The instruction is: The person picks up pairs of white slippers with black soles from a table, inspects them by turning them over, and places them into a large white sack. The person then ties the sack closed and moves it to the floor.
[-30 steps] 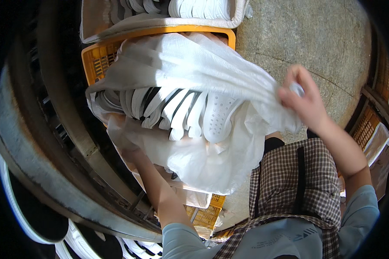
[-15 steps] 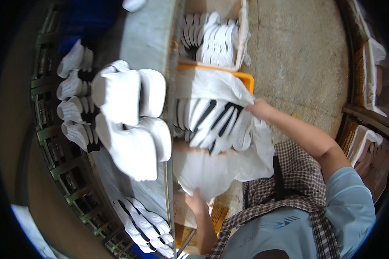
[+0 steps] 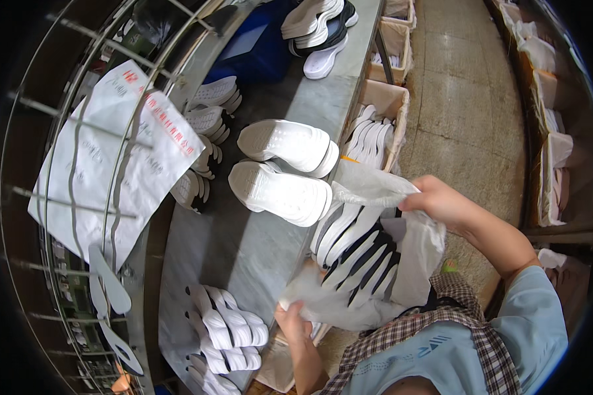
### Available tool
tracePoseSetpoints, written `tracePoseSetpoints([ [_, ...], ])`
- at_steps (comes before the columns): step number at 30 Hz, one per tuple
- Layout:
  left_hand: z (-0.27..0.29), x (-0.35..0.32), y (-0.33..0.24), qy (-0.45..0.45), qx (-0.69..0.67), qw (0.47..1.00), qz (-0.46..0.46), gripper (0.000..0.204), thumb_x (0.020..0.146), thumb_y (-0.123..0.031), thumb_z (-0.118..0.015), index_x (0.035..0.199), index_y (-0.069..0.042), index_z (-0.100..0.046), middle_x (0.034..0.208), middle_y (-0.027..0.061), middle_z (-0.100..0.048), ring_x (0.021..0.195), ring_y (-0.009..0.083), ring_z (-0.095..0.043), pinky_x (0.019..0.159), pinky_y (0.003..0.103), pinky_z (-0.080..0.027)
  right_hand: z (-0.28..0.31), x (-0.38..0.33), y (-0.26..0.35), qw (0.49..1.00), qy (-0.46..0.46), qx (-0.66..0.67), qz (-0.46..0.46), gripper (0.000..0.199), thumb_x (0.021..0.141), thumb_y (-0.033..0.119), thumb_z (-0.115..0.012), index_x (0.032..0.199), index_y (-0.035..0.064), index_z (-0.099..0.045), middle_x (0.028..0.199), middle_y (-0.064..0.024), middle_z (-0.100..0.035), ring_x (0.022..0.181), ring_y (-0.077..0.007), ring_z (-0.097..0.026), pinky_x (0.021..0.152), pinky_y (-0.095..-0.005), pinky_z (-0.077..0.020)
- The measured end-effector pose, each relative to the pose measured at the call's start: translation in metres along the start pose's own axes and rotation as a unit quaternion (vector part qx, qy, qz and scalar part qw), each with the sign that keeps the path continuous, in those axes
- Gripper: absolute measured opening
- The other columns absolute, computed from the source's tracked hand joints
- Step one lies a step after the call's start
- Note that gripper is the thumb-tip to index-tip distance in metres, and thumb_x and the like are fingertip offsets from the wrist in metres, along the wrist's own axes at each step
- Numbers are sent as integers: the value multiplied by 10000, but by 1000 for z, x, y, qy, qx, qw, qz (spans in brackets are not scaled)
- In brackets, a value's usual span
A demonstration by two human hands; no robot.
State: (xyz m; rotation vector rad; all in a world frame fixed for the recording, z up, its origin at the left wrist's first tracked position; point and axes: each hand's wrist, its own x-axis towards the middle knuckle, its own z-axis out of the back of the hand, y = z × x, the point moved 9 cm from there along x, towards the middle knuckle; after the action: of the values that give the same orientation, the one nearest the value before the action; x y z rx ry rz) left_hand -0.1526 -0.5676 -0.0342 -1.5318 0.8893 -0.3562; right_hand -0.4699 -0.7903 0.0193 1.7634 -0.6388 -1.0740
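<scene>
A translucent white plastic bag point(image 3: 424, 253) is spread around white and black shoe soles point(image 3: 362, 260), beside the table's right edge. My right hand point(image 3: 435, 203) pinches the bag's rim on the far right side. Lower left, my left hand point(image 3: 295, 322) is closed on the near side of the same bag. The soles stand packed in a row between my hands. Under the bag, most of its container is hidden; only a bit of orange edge shows.
Stacked white soles point(image 3: 283, 191) lie on the grey table point(image 3: 244, 253), with more white soles point(image 3: 227, 326) nearer me. A blue bin point(image 3: 254, 49) stands at the back. Left is a wire rack point(image 3: 59, 210) holding a paper sheet point(image 3: 112, 158). Lined crates point(image 3: 389, 95) line the aisle.
My view has swung left and up, bringing the wire rack, paper sheet and more crates into sight. Both hands keep hold of the bag.
</scene>
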Motion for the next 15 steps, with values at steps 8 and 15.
tracePoseSetpoints([
  [8, -3, -76, -36, -67, 25, 994, -84, 301, 667, 133, -476, 938, 66, -589, 866, 105, -634, 736, 184, -611, 691, 303, -492, 44, -118, 25, 999, -41, 35, -5, 149, 689, 87, -601, 770, -36, -624, 706, -52, -619, 603, -113, -561, 565, -238, -437],
  [15, -16, -176, -29, -52, 24, 992, -113, 245, 666, 109, -514, 893, 46, -577, 847, 80, -622, 712, 149, -587, 668, 277, -477, 111, -222, 1, 994, -92, 50, 37, 152, 693, 88, -583, 791, -23, -613, 702, -37, -613, 579, -91, -553, 544, -222, -432],
])
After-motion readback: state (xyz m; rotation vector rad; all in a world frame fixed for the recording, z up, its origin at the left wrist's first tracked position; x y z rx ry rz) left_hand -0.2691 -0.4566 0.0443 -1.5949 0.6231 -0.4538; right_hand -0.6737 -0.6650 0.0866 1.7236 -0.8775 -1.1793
